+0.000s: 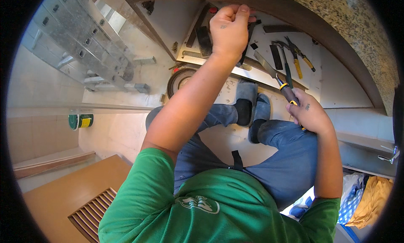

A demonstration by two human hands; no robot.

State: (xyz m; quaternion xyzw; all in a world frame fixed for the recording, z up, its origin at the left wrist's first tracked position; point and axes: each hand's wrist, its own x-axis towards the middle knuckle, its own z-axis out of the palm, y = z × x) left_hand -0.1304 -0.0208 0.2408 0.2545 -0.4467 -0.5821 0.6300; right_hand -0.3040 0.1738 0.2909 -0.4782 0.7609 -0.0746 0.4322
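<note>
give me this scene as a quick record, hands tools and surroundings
left hand: raised at the brown cabinet rail, contact unclear
right hand: gripping a chisel with a black-and-yellow handle
cabinet floor: yellow-handled pliers among other tools
left side: metal ladder, green tub
right side: orange cloth

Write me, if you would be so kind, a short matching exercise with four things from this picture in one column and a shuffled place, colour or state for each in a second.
Things:
1. Chisel
2. Pliers
3. Ladder
4. Tub

Descriptions:
A. Metal, at the upper left of the picture
B. Green, with a yellow patch
C. Gripped in the person's right hand
D. Lying inside the open cabinet

Right pairs: 1-C, 2-D, 3-A, 4-B
</note>
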